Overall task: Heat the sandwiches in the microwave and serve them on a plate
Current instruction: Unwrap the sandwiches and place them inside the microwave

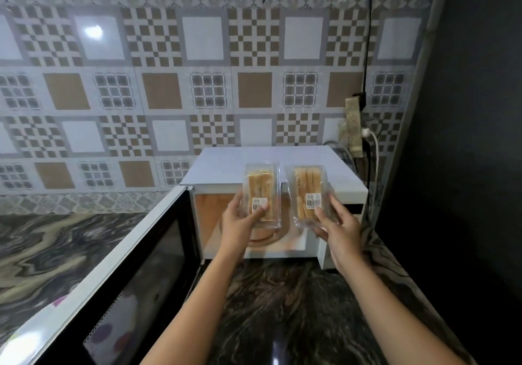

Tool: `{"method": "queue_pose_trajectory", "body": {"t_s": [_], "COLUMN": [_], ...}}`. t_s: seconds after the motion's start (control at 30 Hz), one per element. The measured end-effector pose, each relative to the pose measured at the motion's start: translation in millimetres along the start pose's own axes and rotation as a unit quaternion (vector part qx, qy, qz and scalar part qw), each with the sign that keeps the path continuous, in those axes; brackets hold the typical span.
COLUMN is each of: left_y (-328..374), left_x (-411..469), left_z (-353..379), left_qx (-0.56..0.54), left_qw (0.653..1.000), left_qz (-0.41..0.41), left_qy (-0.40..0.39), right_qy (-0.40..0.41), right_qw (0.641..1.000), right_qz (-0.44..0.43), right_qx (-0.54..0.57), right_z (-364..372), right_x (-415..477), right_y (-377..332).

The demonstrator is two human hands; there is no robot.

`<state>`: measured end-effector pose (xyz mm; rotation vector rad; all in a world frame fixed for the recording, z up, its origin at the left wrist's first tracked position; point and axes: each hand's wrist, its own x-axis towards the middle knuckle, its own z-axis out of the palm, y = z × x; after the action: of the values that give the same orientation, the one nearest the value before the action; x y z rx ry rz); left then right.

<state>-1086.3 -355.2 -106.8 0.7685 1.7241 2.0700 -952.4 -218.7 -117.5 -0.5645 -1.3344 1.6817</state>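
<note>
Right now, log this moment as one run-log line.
left hand: holds left sandwich pack | right hand: holds right sandwich pack | microwave: door open | step: packs not yet inside

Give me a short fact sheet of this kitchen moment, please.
Left hand: holds left sandwich pack
Right hand: holds right sandwich pack
Packs: clear plastic, barcode labels, side by side, apart, before the cavity
Microwave: white, on marbled countertop
Microwave door: swung open leftward
Turntable: partly visible inside
Serving plate: not in view
</note>
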Motion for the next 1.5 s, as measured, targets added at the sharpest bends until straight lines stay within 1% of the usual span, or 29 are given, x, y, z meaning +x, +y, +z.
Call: {"method": "queue_pose_trajectory", "body": {"t_s": [0.13, 0.23, 0.33, 0.4, 0.6, 0.67, 0.73, 0.8, 0.87, 1.0, 1.17, 1.23, 1.27, 1.3, 1.33, 1.37, 1.4, 1.43, 1.47, 1.5], "left_y": [-26, -52, -83, -101, -160, -169, -171, -175, -177, -184, -181, -179, -178, -177, -177, -176, -175, -175, -175, -176], "left_x": [-38, -62, -86, -101, -136, -146, -151, -152, -151, -149, -151, -153, -154, -156, -158, -162, -165, -168, -172, -175], "left_z": [-11, -19, -23, -24, -26, -23, -19, -18, -19, -24, -26, -29, -31, -33, -36, -39, -42, -44, -46, -48], "left_qx": [0.008, -0.002, 0.004, 0.008, 0.134, 0.176, 0.215, 0.242, 0.264, 0.275, 0.257, 0.247, 0.237, 0.222, 0.206, 0.19, 0.177, 0.167, 0.157, 0.145], "left_qw": [1.0, 0.997, 0.993, 0.991, 0.974, 0.968, 0.963, 0.96, 0.956, 0.951, 0.957, 0.96, 0.963, 0.966, 0.969, 0.972, 0.974, 0.975, 0.976, 0.977], "left_qz": [-0.028, -0.074, -0.117, -0.131, -0.181, -0.176, -0.159, -0.139, -0.129, -0.137, -0.137, -0.131, -0.13, -0.133, -0.137, -0.14, -0.143, -0.145, -0.147, -0.152], "left_qy": [-0.007, 0.013, 0.024, 0.039, 0.038, 0.028, 0.023, 0.021, 0.019, 0.015, 0.01, 0.009, 0.009, 0.01, 0.013, 0.017, 0.021, 0.024, 0.026, 0.024], "right_qy": [0.018, 0.031, 0.041, 0.045, 0.076, 0.079, 0.087, 0.098, 0.117, 0.134, 0.138, 0.151, 0.163, 0.17, 0.162, 0.138, 0.093, 0.024, -0.06, -0.147], "right_qw": [1.0, 0.999, 0.996, 0.994, 0.978, 0.974, 0.97, 0.956, 0.937, 0.903, 0.879, 0.845, 0.827, 0.814, 0.81, 0.812, 0.824, 0.839, 0.847, 0.84], "right_qz": [0.02, 0.031, 0.065, 0.09, 0.177, 0.185, 0.17, 0.134, 0.123, 0.138, 0.142, 0.114, 0.089, 0.043, -0.016, -0.077, -0.121, -0.143, -0.145, -0.133], "right_qx": [0.01, -0.009, -0.036, -0.046, -0.085, -0.103, -0.149, -0.244, -0.304, -0.383, -0.433, -0.5, -0.531, -0.553, -0.564, -0.562, -0.546, -0.525, -0.508, -0.506], "right_z": [-13, -26, -44, -55, -90, -96, -99, -103, -107, -112, -108, -103, -100, -96, -92, -87, -82, -76, -69, -62], "right_x": [-45, -76, -102, -117, -145, -147, -145, -140, -137, -134, -131, -133, -135, -139, -143, -147, -150, -152, -154, -155], "right_y": [25, 43, 69, 86, 126, 131, 133, 135, 136, 135, 133, 132, 130, 127, 126, 124, 125, 125, 125, 126]}}
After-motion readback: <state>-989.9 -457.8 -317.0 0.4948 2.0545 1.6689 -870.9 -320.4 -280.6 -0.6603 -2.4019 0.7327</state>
